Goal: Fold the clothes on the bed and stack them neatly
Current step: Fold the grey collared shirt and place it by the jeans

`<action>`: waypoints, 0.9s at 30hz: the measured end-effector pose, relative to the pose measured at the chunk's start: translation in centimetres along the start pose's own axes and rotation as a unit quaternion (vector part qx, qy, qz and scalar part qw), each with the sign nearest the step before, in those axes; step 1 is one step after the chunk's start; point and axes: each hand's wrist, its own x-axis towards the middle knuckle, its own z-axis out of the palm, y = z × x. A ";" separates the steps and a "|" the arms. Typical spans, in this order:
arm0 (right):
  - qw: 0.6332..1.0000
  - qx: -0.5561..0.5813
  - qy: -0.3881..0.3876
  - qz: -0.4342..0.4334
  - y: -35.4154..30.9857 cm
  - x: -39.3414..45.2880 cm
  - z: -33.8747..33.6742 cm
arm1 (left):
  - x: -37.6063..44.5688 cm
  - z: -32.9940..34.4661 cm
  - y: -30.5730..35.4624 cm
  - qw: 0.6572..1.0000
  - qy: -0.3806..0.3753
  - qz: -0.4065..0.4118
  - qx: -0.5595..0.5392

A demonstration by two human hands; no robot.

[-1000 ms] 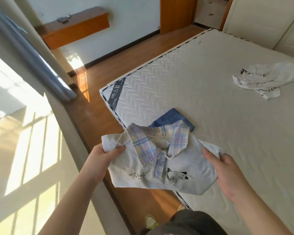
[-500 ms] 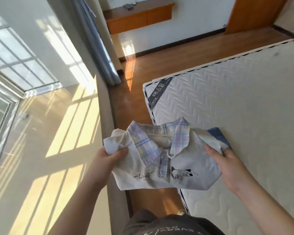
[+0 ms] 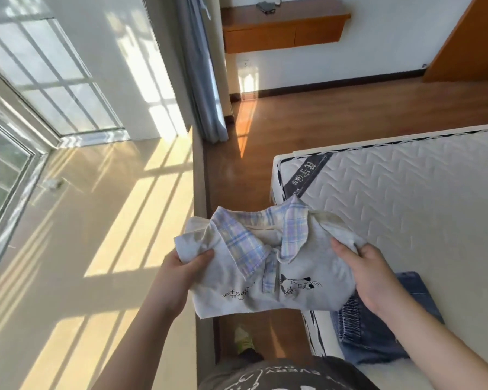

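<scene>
folded polo shirt [image 3: 268, 266] – held in air off mattress [image 3: 406, 206] corner | L hand [image 3: 178, 274] – grips its L edge | R hand [image 3: 369, 274] – grips its R edge | folded jeans [image 3: 378, 327] – on mattress edge, under R hand

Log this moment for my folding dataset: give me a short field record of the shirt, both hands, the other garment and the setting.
shirt: folded white shirt with plaid collar and a small cartoon print, held in the air over the mattress edge and floor
left hand: left hand grips the shirt's left side, thumb on top
right hand: right hand grips the shirt's right side
other garment: folded blue jeans lying on the mattress, below the right hand
setting: wooden floor, wall-mounted wooden shelf, sunlit window
</scene>
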 end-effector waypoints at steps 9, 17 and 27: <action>0.997 -0.053 0.036 -0.043 -3.3 10.1 4.7 | 12.1 -1.3 5.8 1.000 -0.005 -0.004 0.001; 0.996 -0.052 0.053 -0.051 -5.5 21.5 4.8 | 25.2 0.2 9.5 0.999 -0.027 -0.007 0.026; 0.996 -0.015 0.085 -0.017 -9.1 34.7 2.2 | 41.9 5.0 15.6 0.993 -0.093 -0.021 0.070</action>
